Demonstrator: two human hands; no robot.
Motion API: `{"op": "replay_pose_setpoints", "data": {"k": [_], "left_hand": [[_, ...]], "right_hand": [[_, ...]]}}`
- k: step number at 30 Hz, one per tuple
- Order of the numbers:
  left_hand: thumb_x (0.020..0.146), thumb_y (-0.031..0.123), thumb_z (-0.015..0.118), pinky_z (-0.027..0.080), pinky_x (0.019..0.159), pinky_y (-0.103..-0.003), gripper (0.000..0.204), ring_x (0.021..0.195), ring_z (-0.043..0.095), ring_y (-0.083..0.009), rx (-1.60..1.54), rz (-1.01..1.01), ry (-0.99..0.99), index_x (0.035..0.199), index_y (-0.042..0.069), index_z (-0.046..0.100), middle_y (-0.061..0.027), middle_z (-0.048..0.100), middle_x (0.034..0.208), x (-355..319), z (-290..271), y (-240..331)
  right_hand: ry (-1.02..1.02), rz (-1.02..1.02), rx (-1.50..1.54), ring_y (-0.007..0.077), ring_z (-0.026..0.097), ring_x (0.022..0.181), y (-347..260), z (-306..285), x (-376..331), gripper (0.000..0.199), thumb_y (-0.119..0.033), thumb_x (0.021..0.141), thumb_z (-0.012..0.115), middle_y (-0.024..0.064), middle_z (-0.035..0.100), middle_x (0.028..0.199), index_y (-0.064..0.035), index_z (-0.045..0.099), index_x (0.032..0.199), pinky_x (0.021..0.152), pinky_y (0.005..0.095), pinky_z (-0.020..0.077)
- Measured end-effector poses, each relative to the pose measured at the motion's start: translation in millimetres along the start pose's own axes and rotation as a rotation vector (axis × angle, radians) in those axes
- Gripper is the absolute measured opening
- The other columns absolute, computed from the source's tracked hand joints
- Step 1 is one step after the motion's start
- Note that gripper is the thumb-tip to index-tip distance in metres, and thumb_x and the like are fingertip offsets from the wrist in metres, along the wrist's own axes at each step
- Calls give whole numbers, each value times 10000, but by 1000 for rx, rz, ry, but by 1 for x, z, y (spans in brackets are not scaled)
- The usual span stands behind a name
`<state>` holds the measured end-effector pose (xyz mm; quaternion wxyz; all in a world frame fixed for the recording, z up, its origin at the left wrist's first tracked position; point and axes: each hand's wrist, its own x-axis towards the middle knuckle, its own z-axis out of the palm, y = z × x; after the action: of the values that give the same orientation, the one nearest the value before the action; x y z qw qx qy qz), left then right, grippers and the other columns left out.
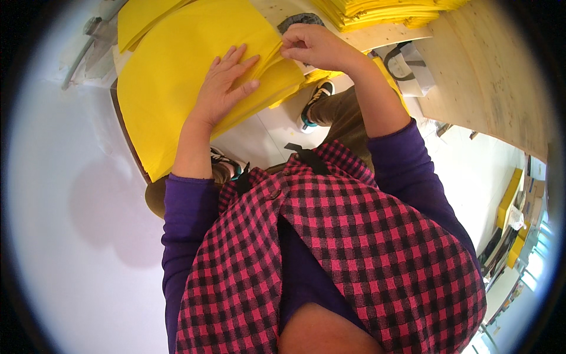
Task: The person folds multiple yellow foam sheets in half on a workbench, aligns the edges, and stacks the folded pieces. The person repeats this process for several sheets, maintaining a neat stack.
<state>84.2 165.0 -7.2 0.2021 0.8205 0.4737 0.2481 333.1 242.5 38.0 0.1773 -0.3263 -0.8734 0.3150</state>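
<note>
Mid-fold on the big yellow sheet (177,76) on the far-left bench — left hand (227,85) lies flat with fingers spread, pinning it, right hand (312,47) pinches its far-right edge — next probably needs that edge pulled over square, then creased.

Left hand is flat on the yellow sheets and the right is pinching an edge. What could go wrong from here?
1. The sheets overhang the table toward the lap; if the left hand lifts, they may slide off.
2. The right hand pinches only the edge, so it might take several sheets or crease one.
3. The stack beside that hand could get nudged.
</note>
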Motion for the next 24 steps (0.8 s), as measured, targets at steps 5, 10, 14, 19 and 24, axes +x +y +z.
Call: {"op": "replay_pose_setpoints", "data": {"k": [5,10,14,19,24], "left_hand": [[827,429,613,123,1158,-477,643,1419,241,-331,28,11,-11,1372,112,490,-156,324,1507,0,0,2],[842,294,582,151,1157,-465,525,1410,265,-318,-21,8,-3,1313,68,537,-151,345,1496,-1,1,-1],[867,246,545,158,1153,-466,437,1406,277,-305,-59,-5,28,1237,15,569,-125,353,1496,-2,4,-8],[870,234,544,175,1147,-469,387,1401,287,-304,-65,18,65,1168,-11,585,-118,363,1491,-2,8,-13],[872,240,547,181,1144,-469,398,1399,293,-305,-56,2,49,1178,-10,584,-116,368,1489,-3,7,-12]], "right_hand": [[24,-22,-84,181,555,745,-13,-3,14,191,-202,848,631,64,565,808,-21,624,907,683,290,449],[230,-88,-30,139,552,735,-13,1,11,166,-186,848,645,37,575,767,-34,633,913,669,267,446],[197,56,170,122,547,745,5,5,-10,149,-157,816,690,15,586,803,-55,650,917,670,256,445],[33,116,178,170,573,792,23,20,-31,171,-176,773,719,41,590,848,-76,671,903,707,287,462],[52,130,234,116,542,769,24,32,-31,107,-79,794,702,6,537,835,-32,641,869,699,246,438]]}}
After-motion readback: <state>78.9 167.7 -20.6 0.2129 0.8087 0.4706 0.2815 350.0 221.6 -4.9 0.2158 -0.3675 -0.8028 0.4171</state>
